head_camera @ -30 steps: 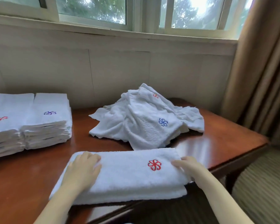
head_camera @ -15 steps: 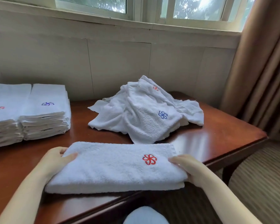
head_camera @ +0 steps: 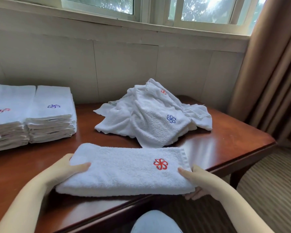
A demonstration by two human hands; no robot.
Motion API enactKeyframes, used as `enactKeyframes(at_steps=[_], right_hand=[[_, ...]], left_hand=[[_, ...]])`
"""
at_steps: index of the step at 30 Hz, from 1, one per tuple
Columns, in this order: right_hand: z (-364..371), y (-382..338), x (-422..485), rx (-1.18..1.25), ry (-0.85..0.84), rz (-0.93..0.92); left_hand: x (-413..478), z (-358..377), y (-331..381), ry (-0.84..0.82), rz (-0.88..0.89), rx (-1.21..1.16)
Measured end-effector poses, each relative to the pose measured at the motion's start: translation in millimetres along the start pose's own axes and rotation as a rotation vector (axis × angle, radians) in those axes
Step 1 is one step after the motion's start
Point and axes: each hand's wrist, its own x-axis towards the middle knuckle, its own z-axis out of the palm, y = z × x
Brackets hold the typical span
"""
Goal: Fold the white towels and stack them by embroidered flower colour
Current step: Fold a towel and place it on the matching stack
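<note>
Left hand (head_camera: 64, 170) grips the left end of the folded towel (head_camera: 124, 174). The thumb (head_camera: 81, 166) lies flat on top. The other fingers are hidden, probably tucked under the cloth.

Right hand (head_camera: 198, 180) grips the right end, thumb (head_camera: 185, 172) on top and pointing inward. Its fingers are curled underneath, with the fingertips (head_camera: 193, 195) peeking out below the towel's near edge.

The folded towel is a long white rectangle at the near edge of the wooden table (head_camera: 225, 145), slightly overhanging it on the right. Can't tell if it is resting or just lifted. The only marking on it is a red embroidered flower (head_camera: 160, 164), face up, close to the right thumb.

Behind it, touching its far edge, is a loose pile of unfolded white towels (head_camera: 141, 121). One blue flower (head_camera: 171, 118) and one red flower (head_camera: 163, 91) show on the pile.

At far left two folded stacks stand side by side, touching. The blue-flower stack (head_camera: 52, 118) is nearer the centre, and the red-flower stack (head_camera: 5, 121) is partly cut off by the frame edge.

A brown curtain (head_camera: 275, 73) hangs at right, and a knee in light fabric (head_camera: 155, 221) shows below the table edge.
</note>
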Motion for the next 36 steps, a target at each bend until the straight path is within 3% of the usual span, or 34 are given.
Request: enactKeyframes(at_steps=[4, 8, 12, 15, 17, 21, 24, 26, 27, 29, 31, 33, 36], right_hand=[[8.5, -14.5, 4.2, 0.311, 0.241, -0.227], [20.6, -54.3, 10.5, 0.332, 0.26, -0.556], [42.2, -92.7, 36.8, 0.542, 0.197, -0.496], [76.3, -100.2, 68.1, 0.362, 0.117, -0.36], [92.3, -101.3, 85.9, 0.185, 0.152, -0.312], [102.3, -111.8, 99.2, 0.04, 0.178, -0.272], [106.0, -121.6, 88.7, -0.043, 0.01, -0.172], [105.4, -132.1, 74.2, -0.291, -0.102, -0.153], [105.6, -138.2, 67.3, -0.508, -0.083, -0.181], [112.2, -153.1, 58.9, -0.951, 0.209, -0.341], [136.7, -172.5, 51.1, -0.959, 0.435, -0.585], [178.9, -186.6, 42.3, -0.758, 0.358, -0.807], [241.9, -175.7, 43.4, -0.866, 0.092, -0.877]], left_hand=[[-4.6, -5.6, -0.5, 0.044, 0.168, -0.219], [-11.0, -19.2, -1.7, 0.186, 0.291, -0.454], [-16.7, -50.2, -18.2, 0.356, 0.178, -0.627], [-17.3, -65.7, -41.7, 0.507, 0.046, -0.377], [-17.4, -71.4, -56.4, 0.538, -0.052, -0.203], [-15.8, -86.2, -73.1, 0.543, -0.121, -0.153], [-15.3, -97.7, -74.9, 0.611, -0.133, -0.18], [-18.6, -103.5, -72.1, 0.719, -0.206, -0.109], [-22.0, -103.6, -69.9, 0.781, -0.253, 0.033], [-28.5, -94.4, -63.0, 0.873, -0.238, 0.4], [-28.3, -69.7, -51.4, 0.885, 0.036, 0.568], [-19.7, -41.4, -40.5, 0.743, 0.251, 0.699], [-4.1, -29.0, -39.8, 0.502, 0.116, 0.833]])
